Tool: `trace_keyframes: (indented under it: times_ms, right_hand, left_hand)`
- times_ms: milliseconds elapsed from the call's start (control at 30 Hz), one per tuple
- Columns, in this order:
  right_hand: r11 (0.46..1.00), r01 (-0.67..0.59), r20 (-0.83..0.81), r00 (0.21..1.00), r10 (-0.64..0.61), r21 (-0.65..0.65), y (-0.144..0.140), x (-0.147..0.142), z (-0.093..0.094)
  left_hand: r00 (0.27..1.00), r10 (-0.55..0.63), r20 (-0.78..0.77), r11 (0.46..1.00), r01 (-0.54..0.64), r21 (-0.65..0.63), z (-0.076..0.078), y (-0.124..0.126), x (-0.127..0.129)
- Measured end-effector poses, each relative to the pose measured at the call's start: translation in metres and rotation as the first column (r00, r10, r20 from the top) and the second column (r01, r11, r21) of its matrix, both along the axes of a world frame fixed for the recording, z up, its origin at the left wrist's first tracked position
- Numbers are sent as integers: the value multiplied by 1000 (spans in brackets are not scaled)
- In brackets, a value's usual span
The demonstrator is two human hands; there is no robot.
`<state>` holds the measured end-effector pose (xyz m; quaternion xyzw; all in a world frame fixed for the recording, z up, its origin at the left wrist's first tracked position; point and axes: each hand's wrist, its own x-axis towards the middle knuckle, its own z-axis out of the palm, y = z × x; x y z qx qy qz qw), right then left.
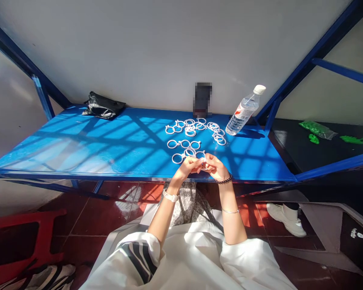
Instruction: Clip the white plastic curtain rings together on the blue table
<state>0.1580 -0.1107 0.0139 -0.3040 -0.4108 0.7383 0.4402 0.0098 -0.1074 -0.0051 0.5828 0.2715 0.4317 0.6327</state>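
Close to the front edge of the blue table, my left hand point(190, 165) and my right hand point(216, 166) meet with fingertips pinched together. A white ring point(205, 152) with a small tab, like a curtain ring, stands up from between their fingers. The fingers cover its lower part. Just left of my hands lie more white rings point(173, 159), some touching or overlapping. Farther back is a loose pile of the same rings point(190, 133), several with small eyelets or knobs on their rims.
On the blue table point(133, 149), a water bottle point(242, 114) with a white cap stands right of the rings. A dark, blurred-out object point(202, 100) leans at the wall. A black plastic bag point(104, 106) lies back left. Green packets point(317, 129) rest on a dark surface at right.
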Motion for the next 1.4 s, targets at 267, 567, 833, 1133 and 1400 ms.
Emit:
trace_keyframes:
  times_ms: [267,567,833,1133,1400]
  right_hand:
    - [1000,-17,-29,999,17,-4,-2,0,0]
    - [1000,16,-81,997,-18,-21,1,0,-3]
    - [998,68,-68,995,-67,3,2,-2,-6]
    - [998,54,-75,996,-53,18,3,-3,-6]
    - [999,10,-17,1000,-10,50,2,-2,-7]
  left_hand:
    - [1000,7,-3,1000,-7,2,-2,0,0]
    - [998,-49,-50,999,49,0,5,-4,0]
    - [991,-125,-53,990,122,-66,12,-4,0]
    - [998,-58,34,991,62,-119,8,-3,3]
    - [997,-59,51,993,64,-100,11,-2,4]
